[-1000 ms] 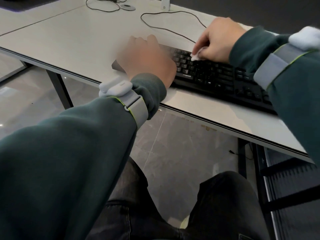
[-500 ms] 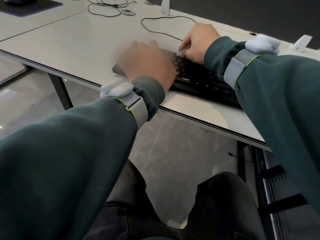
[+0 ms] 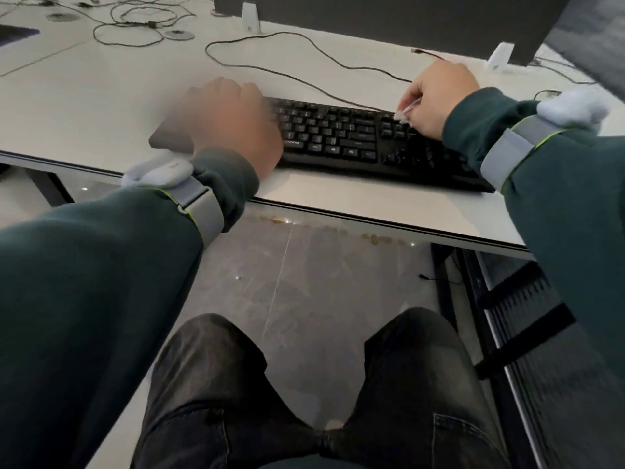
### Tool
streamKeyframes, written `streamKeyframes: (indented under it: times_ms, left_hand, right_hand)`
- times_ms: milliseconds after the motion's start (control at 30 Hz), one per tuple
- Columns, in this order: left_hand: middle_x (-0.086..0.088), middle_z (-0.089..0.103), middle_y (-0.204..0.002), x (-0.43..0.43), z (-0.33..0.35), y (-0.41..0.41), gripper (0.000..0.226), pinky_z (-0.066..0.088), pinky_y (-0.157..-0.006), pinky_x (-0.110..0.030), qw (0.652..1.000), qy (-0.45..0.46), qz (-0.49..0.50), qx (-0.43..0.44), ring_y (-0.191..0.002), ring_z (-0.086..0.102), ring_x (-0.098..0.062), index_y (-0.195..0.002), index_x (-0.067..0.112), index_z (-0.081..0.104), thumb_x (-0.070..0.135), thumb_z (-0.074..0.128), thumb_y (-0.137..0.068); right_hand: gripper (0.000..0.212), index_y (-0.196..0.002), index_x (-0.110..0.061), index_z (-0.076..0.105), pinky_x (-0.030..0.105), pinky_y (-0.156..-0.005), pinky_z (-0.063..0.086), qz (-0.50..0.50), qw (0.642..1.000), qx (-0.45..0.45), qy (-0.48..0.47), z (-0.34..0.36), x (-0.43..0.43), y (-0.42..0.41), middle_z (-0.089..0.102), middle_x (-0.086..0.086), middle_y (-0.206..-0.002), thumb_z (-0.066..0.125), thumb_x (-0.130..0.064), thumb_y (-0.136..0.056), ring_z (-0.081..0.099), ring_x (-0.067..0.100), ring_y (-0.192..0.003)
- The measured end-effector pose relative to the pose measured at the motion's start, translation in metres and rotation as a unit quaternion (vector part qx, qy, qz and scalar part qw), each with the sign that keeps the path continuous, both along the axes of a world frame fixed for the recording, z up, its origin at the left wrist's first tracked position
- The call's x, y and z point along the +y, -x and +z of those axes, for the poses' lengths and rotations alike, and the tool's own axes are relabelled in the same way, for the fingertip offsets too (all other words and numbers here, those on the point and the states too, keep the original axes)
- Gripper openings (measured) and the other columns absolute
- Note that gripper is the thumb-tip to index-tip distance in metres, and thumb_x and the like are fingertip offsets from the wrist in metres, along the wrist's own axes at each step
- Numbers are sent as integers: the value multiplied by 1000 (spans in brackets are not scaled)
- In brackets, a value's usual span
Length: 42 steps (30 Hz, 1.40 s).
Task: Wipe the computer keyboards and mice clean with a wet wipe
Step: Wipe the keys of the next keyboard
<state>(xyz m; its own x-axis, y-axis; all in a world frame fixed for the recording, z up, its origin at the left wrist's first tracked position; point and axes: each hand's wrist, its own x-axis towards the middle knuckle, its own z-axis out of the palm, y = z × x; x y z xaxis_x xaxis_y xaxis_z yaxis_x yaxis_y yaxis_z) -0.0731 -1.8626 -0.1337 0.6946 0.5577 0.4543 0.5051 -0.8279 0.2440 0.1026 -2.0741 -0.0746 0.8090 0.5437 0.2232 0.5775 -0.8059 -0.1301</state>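
Keyboard (image 3: 338, 137) sits mid-frame, near the front edge of the desk (image 3: 101, 96). My right hand (image 3: 436, 99) pinches the wipe (image 3: 404, 113) against keys right of centre. My left hand (image 3: 230, 120) lies over its left end, blurred; I cannot tell its grip.

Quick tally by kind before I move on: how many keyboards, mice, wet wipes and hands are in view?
Keyboard: 1
Mice: 0 in view
Wet wipe: 1, pinched in the right hand
Hands: 2, the right hand and the left hand, which is on the keyboard's left end
Total: 4
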Motion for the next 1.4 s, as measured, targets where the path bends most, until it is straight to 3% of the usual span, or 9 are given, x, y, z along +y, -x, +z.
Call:
streamKeyframes:
  times_ms: [133,233,400,667,867,1000,1167,1300,1400]
  left_hand:
    - [-7,56,-125,-3,1,4,40,24,-109,-52,994,-42,-97,24,-130,41,-29,-121,18,58,26,39,-87]
    - [-5,57,-123,-11,2,2,39,26,-107,-51,992,-52,-111,30,-127,42,-29,-121,18,59,26,39,-87]
    - [-3,56,-123,-45,2,-15,42,27,-105,-51,992,-30,-118,24,-126,44,-27,-121,20,58,30,38,-85]
    - [-4,55,-120,-50,-7,-19,45,30,-102,-46,983,-71,-171,9,-127,44,-26,-119,17,59,31,36,-83]
    - [0,56,-122,-50,-10,-20,42,31,-102,-46,978,-67,-198,11,-128,44,-24,-120,22,61,33,35,-88]
    - [1,57,-122,-52,-9,-18,41,31,-103,-44,977,-67,-203,3,-126,45,-24,-121,22,61,32,36,-90]
    - [-1,57,-122,-56,-7,-21,41,30,-103,-46,975,-93,-201,26,-126,45,-26,-120,21,60,34,36,-90]
    - [-3,56,-125,-70,5,-30,49,30,-103,-47,981,-74,-178,31,-127,44,-27,-120,19,61,34,30,-85]
    - [-3,57,-125,-75,5,-34,50,31,-102,-47,983,-74,-168,8,-125,46,-28,-123,18,60,29,31,-83]
  right_hand:
    - [16,-81,-22,72,35,-89,54,-47,999,-8,4,0,-24,4,71,7,-95,62,-14,-91,63,29,-95]
    - [17,-87,-19,75,33,-89,52,-55,998,-14,-8,-1,-37,6,72,6,-97,59,-14,-91,63,29,-94]
    - [23,-103,-19,76,21,-87,39,27,997,-24,-68,-7,-7,18,72,1,-107,56,-15,-91,62,24,-106]
    - [20,-90,-24,76,14,-72,37,111,989,-11,-95,-17,8,43,64,-6,-79,61,-12,-82,55,10,-78]
    - [19,-85,-20,76,22,-72,45,124,986,-7,-112,-21,-4,67,63,-4,-76,60,-11,-78,57,14,-77]
    - [24,-87,-17,75,27,-76,50,119,980,-73,-142,-40,-22,84,71,0,-80,53,-12,-78,60,21,-76]
    - [29,-98,-18,76,30,-86,48,5,978,-103,-183,-47,-28,66,73,5,-95,50,-17,-86,63,31,-93]
    - [32,-86,-16,70,38,-70,46,124,974,-123,-141,-60,-4,84,68,6,-82,44,-35,-90,60,34,-82]
    - [36,-74,-16,62,39,-64,40,94,973,-175,-115,-66,-15,85,61,7,-74,39,-38,-93,53,36,-76]
